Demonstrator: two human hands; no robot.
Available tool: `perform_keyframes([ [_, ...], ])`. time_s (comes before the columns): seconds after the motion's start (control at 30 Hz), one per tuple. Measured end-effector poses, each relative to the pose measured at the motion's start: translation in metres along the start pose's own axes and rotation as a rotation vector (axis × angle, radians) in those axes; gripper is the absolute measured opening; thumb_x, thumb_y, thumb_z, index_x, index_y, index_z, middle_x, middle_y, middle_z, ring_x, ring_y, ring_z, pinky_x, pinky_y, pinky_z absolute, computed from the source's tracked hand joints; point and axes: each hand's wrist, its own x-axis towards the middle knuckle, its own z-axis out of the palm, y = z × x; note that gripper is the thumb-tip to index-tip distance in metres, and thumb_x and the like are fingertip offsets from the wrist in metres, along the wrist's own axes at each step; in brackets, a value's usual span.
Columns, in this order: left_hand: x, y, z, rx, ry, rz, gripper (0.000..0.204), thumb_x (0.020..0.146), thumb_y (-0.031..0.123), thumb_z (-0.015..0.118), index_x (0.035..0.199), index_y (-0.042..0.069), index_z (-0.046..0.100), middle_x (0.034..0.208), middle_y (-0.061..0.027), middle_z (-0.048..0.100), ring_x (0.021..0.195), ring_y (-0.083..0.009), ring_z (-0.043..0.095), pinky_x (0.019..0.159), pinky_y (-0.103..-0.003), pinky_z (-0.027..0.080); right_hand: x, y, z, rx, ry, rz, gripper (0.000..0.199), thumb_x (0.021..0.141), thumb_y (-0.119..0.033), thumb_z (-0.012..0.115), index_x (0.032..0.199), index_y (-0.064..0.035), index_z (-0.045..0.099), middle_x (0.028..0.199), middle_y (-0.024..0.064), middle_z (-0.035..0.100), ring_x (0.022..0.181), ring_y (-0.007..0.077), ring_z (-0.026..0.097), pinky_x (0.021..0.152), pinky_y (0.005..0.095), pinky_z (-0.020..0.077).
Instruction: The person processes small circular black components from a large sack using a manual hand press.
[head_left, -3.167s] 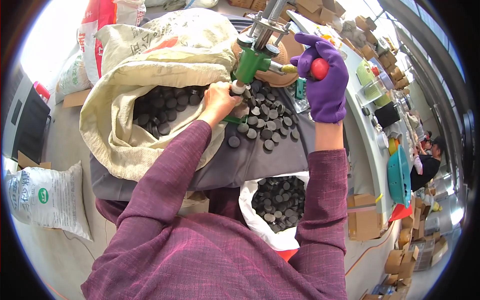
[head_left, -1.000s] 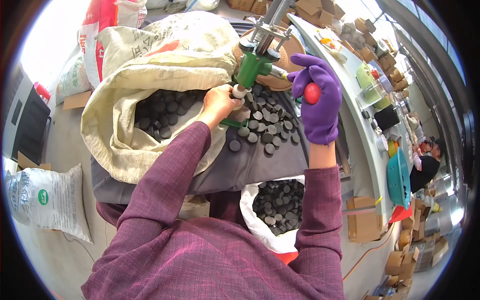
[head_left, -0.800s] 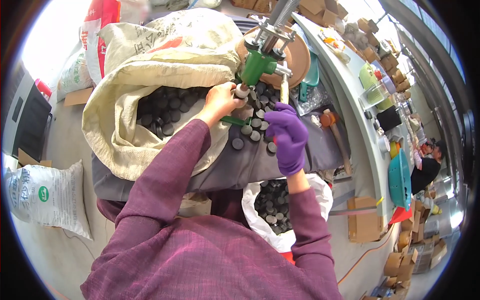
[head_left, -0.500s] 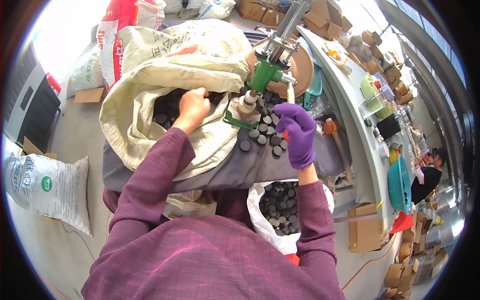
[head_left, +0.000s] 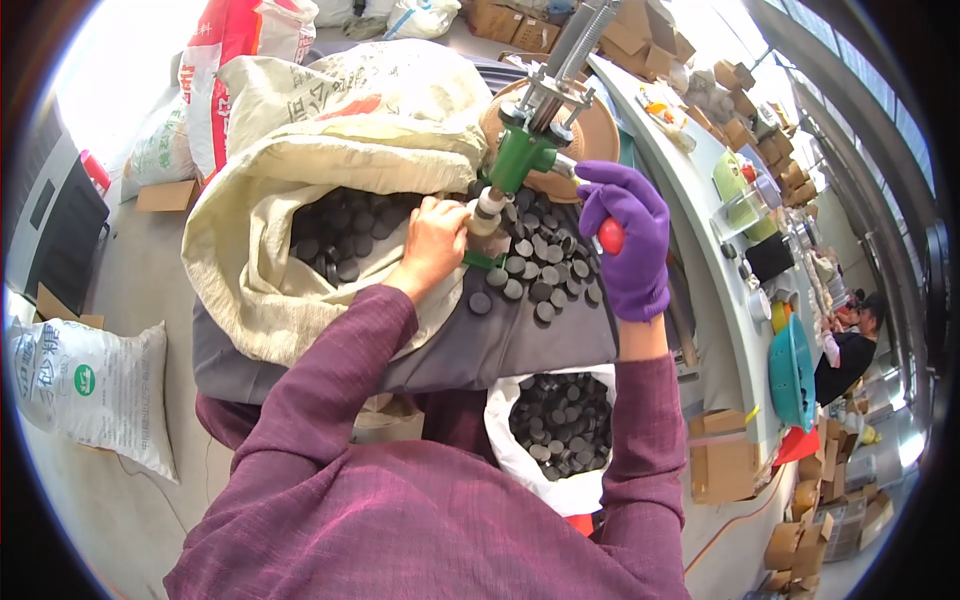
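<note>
A green hand press [head_left: 515,155] stands on the dark cloth with its spring and rods rising at the back. My bare left hand [head_left: 432,245] is at its pale round pressing head [head_left: 486,210], fingers drawn together; what they hold is hidden. In a purple glove, my right hand [head_left: 632,245] curls around the red knob [head_left: 610,235] of the press lever. Dark round discs [head_left: 548,255] lie loose to the right of the press. More of these discs [head_left: 340,235] fill the mouth of a cream woven sack [head_left: 250,215] at left.
A white bag [head_left: 505,440] of discs hangs open below the cloth's front edge [head_left: 450,365]. Behind the press is a tan round basin [head_left: 570,185]. A long table [head_left: 690,170] with tubs runs along the right, where a person [head_left: 850,350] sits. A full sack [head_left: 100,395] stands left.
My left hand has moved right, from the discs in the sack to the pressing head. My right hand has moved slightly right and nearer, with the red knob now plainly showing.
</note>
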Motion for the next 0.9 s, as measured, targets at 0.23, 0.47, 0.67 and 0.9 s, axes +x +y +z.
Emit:
perform_keyframes([
  [0.23,-0.012,-0.012,-0.004,-0.061,0.060,-0.089,0.024,0.074,0.005,0.065,0.098,0.004,0.066,0.104,-0.0104,0.067,0.096,-0.0313,0.059,0.087,-0.042,0.049,0.000,0.007,0.015,-0.043,0.055,-0.008,0.029,0.088,-0.010,0.045,0.100,0.0067,0.065,0.068,0.0056,0.059,0.061,0.0109,0.054,0.080,0.0309,0.0500],
  [0.47,-0.014,0.000,0.004,-0.200,0.012,-0.185,0.030,0.074,0.003,0.064,0.104,0.001,0.064,0.111,-0.0139,0.065,0.099,-0.0334,0.059,0.089,-0.041,0.050,-0.064,0.072,0.026,-0.255,0.061,-0.359,0.023,0.076,0.000,0.046,0.090,-0.0015,0.065,0.058,0.0035,0.056,0.063,0.0144,0.052,0.099,0.0441,0.0424],
  [0.67,-0.015,-0.003,0.001,-0.088,-0.099,-0.360,0.046,0.080,0.010,0.062,0.123,0.000,0.053,0.109,-0.0199,0.063,0.102,-0.0373,0.058,0.090,-0.046,0.048,-0.057,0.068,0.030,-0.242,0.009,-0.241,0.024,0.079,-0.001,0.046,0.095,-0.0002,0.063,0.057,0.0036,0.055,0.062,0.0130,0.053,0.103,0.0427,0.0400],
  [0.9,-0.019,-0.007,-0.005,-0.173,-0.069,-0.321,0.050,0.077,0.006,0.060,0.127,0.009,0.056,0.093,-0.0224,0.060,0.087,-0.0414,0.060,0.080,-0.049,0.049,-0.049,0.052,0.026,-0.141,0.079,-0.177,0.022,0.084,-0.010,0.047,0.095,0.0020,0.062,0.057,0.0052,0.057,0.061,0.0156,0.055,0.106,0.0420,0.0391],
])
